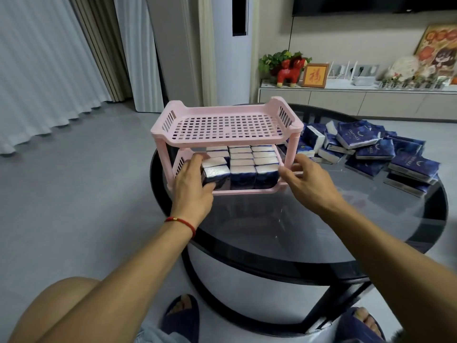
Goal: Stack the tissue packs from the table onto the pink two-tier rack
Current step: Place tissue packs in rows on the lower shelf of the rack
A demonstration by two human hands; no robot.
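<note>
Packs (241, 167) fill our rack's (227, 125) lower tier; top tier bare. Our left hand (191, 184) grips the front-left pack (215, 173); right hand (306, 177) relaxed, fingers loose by rack's rt post. More loose packs (371, 149) heaped on table (284, 231) to the rt.

A two-tier rack (226, 127) stands on the far left part of a round table (309, 231). Tissue packs (243, 169) fill its lower tier in three rows; the upper tier holds nothing. A left hand (193, 184) grips the front-left pack (215, 173); a right hand (309, 180) reaches the rack's right side. More packs (371, 151) lie heaped on the table, right of the rack.
</note>
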